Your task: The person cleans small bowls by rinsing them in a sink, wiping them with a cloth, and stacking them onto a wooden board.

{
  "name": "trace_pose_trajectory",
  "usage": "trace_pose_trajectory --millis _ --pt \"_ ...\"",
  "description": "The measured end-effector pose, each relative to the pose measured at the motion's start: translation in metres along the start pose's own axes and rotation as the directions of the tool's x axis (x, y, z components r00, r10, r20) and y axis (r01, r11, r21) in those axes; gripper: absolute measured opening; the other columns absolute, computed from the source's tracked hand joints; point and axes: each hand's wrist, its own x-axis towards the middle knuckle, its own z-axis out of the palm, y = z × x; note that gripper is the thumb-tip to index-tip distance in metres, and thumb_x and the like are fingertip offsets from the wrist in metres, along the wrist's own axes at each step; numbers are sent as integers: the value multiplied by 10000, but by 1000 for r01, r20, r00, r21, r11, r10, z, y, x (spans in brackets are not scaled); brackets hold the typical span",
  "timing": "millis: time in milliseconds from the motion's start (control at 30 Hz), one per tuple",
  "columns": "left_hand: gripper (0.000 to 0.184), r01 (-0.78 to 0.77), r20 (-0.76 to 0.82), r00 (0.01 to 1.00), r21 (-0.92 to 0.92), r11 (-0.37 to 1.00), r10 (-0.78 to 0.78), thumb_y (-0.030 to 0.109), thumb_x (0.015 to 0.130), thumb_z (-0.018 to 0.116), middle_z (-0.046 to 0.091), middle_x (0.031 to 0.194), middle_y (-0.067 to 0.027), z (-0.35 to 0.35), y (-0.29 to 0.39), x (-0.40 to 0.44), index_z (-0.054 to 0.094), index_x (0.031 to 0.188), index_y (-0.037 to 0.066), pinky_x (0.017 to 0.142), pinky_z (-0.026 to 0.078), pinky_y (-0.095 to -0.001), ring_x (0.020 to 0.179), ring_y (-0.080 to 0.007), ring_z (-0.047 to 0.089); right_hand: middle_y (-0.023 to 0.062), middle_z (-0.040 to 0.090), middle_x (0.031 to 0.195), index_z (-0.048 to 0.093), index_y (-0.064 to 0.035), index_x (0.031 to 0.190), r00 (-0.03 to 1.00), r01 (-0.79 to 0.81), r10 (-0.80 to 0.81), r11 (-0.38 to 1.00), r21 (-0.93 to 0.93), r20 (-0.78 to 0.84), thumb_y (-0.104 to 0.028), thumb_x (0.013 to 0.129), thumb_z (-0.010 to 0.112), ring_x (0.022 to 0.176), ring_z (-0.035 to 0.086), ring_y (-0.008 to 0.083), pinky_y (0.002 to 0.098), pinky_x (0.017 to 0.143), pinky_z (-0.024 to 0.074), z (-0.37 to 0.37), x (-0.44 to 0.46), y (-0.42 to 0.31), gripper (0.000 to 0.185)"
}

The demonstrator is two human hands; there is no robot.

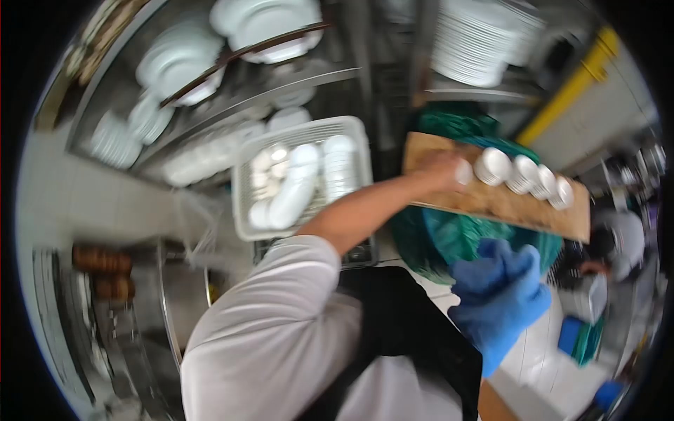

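From my end I see the bare left hand (441, 170) at one end of a tan, worn wooden board (484, 202), right by a small white round dish (463, 172). Fingers blurred; I can't tell if they clamp the dish or only touch it. Next along the board, a row of small white ceramic cups or stacked dishes (521, 175), set close together towards the other end. Board lies tilted in my view, across bulging green plastic bags (470, 235), dark stains on its near edge. Right hand hidden by a bulky blue cloth or glove (500, 305), just below the board in view; state of those fingers, can't tell.

Left of the board I get a white plastic basket (239, 200) holding white dishes, some in long nested rows. Above it, a grey metal shelf (281, 91) with white plates (263, 28) behind a brown rail (246, 52); more white plates (474, 45) piled high at upper right. Yellow post (569, 84) near a pale wall. Steel sink or counter (184, 298) at left, pale tiled floor (537, 358) at lower right, white bucket (588, 298) beyond. Room edges dark and warped, small items there unreadable.
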Motion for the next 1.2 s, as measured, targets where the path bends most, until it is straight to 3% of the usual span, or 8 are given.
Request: trace_pose_trajectory --millis 100,200,367,433,700,967,1100,1200 --pt "1033 -13 -175 984 73 997 25 502 665 803 430 1421 -242 -4 -8 -25 329 1443 14 1086 351 -456 1336 -397 392 108 617 794 492 22 869 990 128 -120 986 -105 80 3 883 594 625 606 165 287 496 479 9 -3 -6 105" --pt "809 -199 -441 894 -238 951 77 384 724 763 490 1327 -239 -25 -32 -62 433 1364 16 1027 389 -455 1234 -413 465 114 614 823 493 26 893 962 250 -213 940 -233 171 2 882 592 651 606 170 289 504 478 14 -4 -14 102" --pt "273 116 -605 715 -390 913 -350 141 827 650 656 1020 -166 -70 -153 -143 642 1081 40 834 507 -433 912 -342 636 124 609 871 494 33 933 870 461 -324 804 -376 373 0 879 587 696 606 178 292 519 475 27 -4 -29 113" --pt "133 284 -681 672 -124 951 -289 103 853 578 663 926 -203 -91 -219 -181 663 939 47 783 511 -473 862 -390 640 128 607 891 494 35 949 824 533 -350 745 -401 445 0 878 585 714 606 181 293 525 474 37 -3 -34 121" --pt "251 685 -180 727 116 719 -663 205 887 518 672 1044 -211 -102 -319 -244 701 1013 89 900 502 -448 984 -365 640 144 599 967 495 46 1012 683 703 -394 584 -406 616 -3 875 578 786 606 194 297 548 469 78 -6 -49 168" --pt "373 673 -5 722 236 701 -692 307 817 607 685 1082 -169 -84 -372 -221 694 1061 39 913 497 -458 1052 -321 640 159 590 1044 496 57 1076 648 742 -373 504 -442 663 -5 871 571 858 606 207 302 571 465 88 -14 -57 227" --pt "307 507 -21 849 308 805 -527 271 750 690 712 925 -125 -89 -396 -225 720 961 50 770 520 -402 847 -285 664 167 586 1083 497 62 1108 659 740 -360 468 -483 660 -7 869 568 894 606 213 305 582 462 83 -16 -56 258" --pt "226 610 3 646 -602 515 -763 217 808 729 685 846 -79 -102 -385 -240 685 865 3 667 518 -326 704 -194 637 173 583 1112 497 66 1132 655 750 -367 424 -508 661 -8 868 565 921 606 218 306 591 461 81 -11 -58 282"
